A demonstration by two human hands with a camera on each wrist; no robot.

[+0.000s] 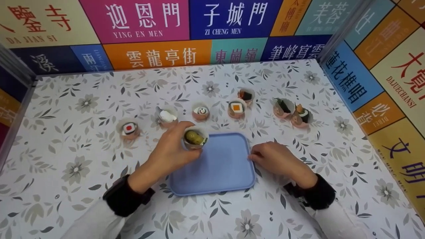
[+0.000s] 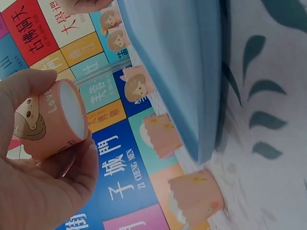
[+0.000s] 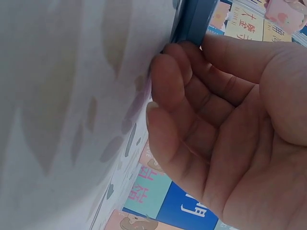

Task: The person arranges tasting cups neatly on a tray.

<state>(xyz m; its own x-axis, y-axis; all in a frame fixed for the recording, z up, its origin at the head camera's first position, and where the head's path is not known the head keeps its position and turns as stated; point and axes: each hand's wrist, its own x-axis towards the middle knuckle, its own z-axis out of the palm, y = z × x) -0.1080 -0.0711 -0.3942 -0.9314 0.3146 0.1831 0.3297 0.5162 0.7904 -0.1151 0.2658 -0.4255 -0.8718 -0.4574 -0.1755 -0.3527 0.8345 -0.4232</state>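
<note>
My left hand (image 1: 169, 147) grips a small paper cup (image 1: 195, 137) with a green, rolled food piece in it, above the left part of a blue tray (image 1: 225, 166). In the left wrist view the thumb and fingers wrap round the pink cup (image 2: 53, 117), which bears a cartoon face and lettering. At the tray's right edge, my right hand (image 1: 279, 159) pinches the rim between thumb and curled fingers. The right wrist view shows those fingers close to the tray rim (image 3: 194, 21); their exact contact is partly hidden.
Behind the tray stand several similar cups of sushi-like pieces, including one with a red centre (image 1: 129, 128), one with white topping (image 1: 167, 116) and one with an orange square (image 1: 236, 108). Two cups (image 1: 282, 108) stand together at the right. Printed panels (image 1: 156, 56) border the flowered tabletop (image 1: 76, 199).
</note>
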